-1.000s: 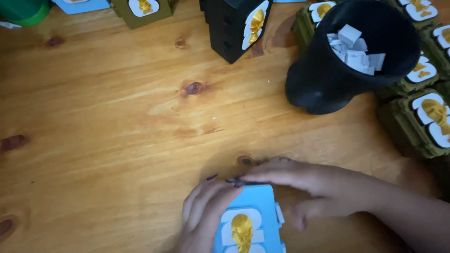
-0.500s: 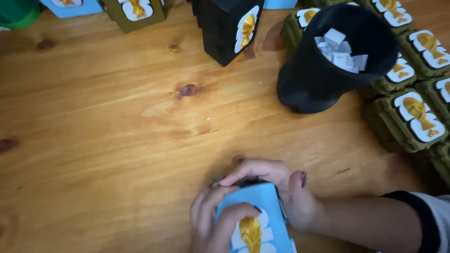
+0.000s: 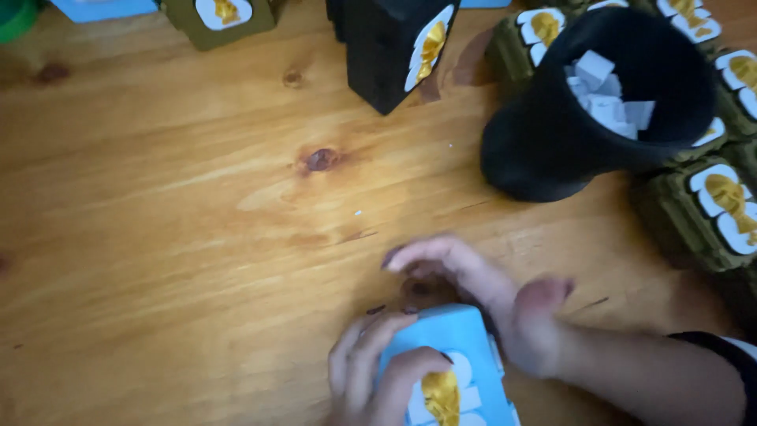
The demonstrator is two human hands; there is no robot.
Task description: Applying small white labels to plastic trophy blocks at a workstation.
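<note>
We see a light-blue box (image 3: 457, 347) with a white-and-gold label, lying at the near edge of the wooden worktop (image 3: 173, 237).

paper scraps (image 3: 607, 102) in cup (image 3: 552, 158)

Packing workshop; labelled cartons (image 3: 694, 209) on wooden table (image 3: 158, 205)

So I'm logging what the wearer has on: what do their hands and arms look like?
Both hands are bare, no gloves or rings visible. The left hand has dark-painted nails. The right hand also shows dark nails, and its forearm ends in a dark sleeve with a strip of white at the frame edge.
</note>
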